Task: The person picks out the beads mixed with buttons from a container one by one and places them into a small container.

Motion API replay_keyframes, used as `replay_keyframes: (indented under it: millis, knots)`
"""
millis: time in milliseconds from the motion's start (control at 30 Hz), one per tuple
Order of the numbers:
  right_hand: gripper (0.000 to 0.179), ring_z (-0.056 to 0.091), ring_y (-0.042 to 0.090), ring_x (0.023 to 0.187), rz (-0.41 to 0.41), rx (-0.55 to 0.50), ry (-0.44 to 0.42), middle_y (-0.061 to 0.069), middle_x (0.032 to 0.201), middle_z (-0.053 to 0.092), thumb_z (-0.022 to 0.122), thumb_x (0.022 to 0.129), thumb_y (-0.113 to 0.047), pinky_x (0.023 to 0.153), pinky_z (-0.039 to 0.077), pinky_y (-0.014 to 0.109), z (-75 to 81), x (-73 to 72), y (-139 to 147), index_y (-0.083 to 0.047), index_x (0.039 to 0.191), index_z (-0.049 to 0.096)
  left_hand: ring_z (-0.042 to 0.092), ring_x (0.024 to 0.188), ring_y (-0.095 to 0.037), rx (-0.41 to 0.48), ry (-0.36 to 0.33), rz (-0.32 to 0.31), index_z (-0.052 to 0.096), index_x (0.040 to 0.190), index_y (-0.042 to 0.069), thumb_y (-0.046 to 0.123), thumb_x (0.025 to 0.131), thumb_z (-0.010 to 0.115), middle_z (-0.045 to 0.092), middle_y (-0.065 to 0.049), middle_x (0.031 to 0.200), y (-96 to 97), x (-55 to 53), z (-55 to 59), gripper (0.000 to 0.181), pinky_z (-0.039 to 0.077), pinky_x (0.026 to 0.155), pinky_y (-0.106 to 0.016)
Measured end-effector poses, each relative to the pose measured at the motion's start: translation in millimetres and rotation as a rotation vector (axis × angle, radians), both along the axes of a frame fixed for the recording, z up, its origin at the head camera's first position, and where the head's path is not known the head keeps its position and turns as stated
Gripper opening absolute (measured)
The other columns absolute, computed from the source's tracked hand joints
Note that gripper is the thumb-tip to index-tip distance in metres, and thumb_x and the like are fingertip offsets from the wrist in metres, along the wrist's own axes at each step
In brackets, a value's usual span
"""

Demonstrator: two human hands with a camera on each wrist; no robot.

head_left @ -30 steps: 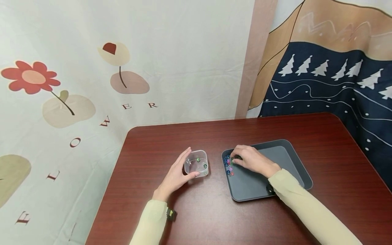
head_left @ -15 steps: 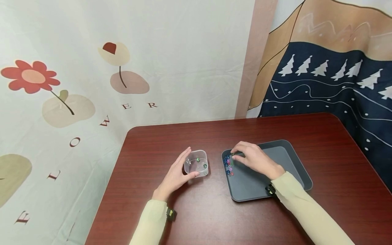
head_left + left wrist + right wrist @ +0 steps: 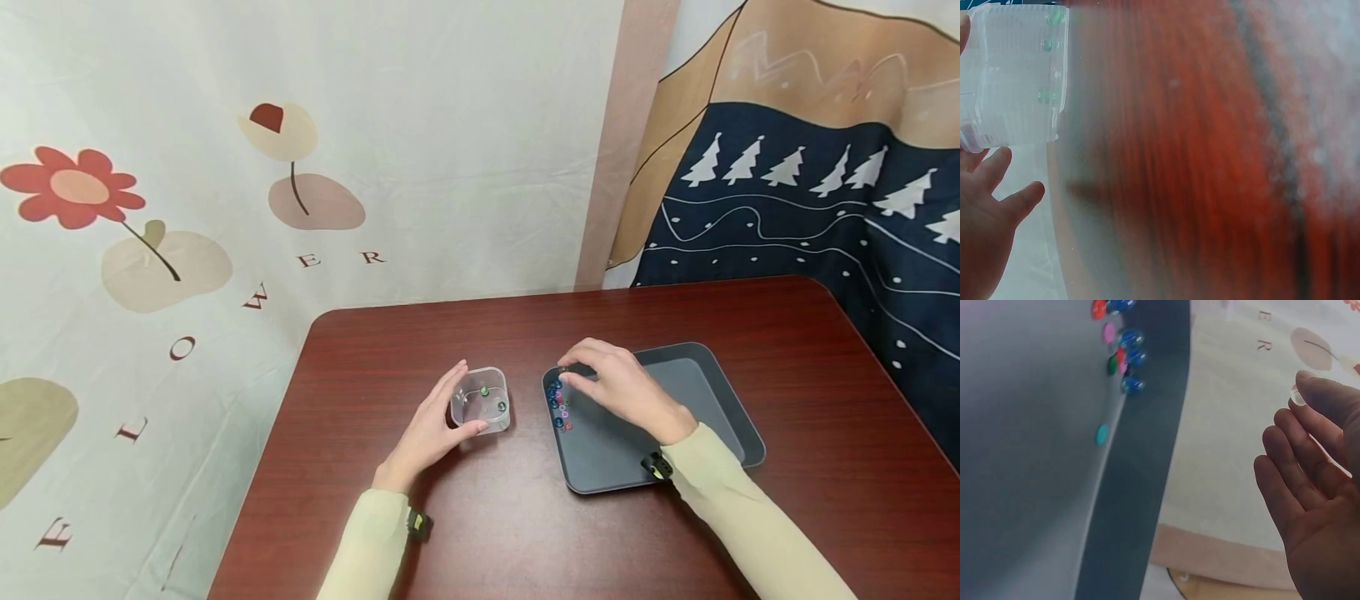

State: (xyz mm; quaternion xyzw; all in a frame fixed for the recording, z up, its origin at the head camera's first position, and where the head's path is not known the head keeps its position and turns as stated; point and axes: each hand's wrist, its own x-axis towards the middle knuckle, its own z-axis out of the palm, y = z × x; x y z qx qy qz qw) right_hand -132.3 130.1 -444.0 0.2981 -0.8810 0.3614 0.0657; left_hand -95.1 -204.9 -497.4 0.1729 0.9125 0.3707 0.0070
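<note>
While the right grip [image 3: 626, 392] pinches a small bead [image 3: 1298, 396] by a corner of the tray [image 3: 626, 446], the left grip [image 3: 427, 437] holds the clear box [image 3: 1016, 75].
Squeezed unevenly, the bead could slip out and bounce onto the worktop [image 3: 495, 533].

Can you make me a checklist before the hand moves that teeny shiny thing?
1. Right hand gripping the shiny piece: ok, pinched.
2. Shiny piece above the clear box: not ok, it's by the edge of the tray.
3. Clear box upright and open: ok.
4. Left hand at the clear box: ok, thumb and fingers on either side.
5. How many green balls inside: cannot tell, head view shows two, left wrist view three green spots.
</note>
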Motion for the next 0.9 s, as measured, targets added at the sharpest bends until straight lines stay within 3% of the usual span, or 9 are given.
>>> replay_keyframes:
  millis: [400, 900]
  knots:
    - [0.021, 0.071, 0.015, 0.099, 0.022, -0.095, 0.041, -0.001, 0.109, 0.071, 0.081, 0.091, -0.015, 0.084, 0.06, 0.039, 13.9, 7.1, -22, -0.012, 0.111, 0.076, 0.036, 0.151, -0.023, 0.0, 0.001, 0.002, 0.036, 0.161, 0.006, 0.038, 0.084, 0.087, 0.035, -0.004, 0.166, 0.0, 0.0, 0.0, 0.098, 0.032, 0.121, -0.046]
    - [0.018, 0.066, 0.011, 0.098, 0.059, -0.169, 0.071, -0.004, 0.108, 0.071, 0.079, 0.094, -0.02, 0.084, 0.057, 0.033, 20.1, 11.6, -61, -0.014, 0.11, 0.076, 0.037, 0.15, -0.024, 0.01, 0.0, -0.004, 0.035, 0.161, 0.006, 0.036, 0.085, 0.087, 0.035, -0.007, 0.166, -0.3, 0.7, 0.6, 0.097, 0.033, 0.12, -0.049]
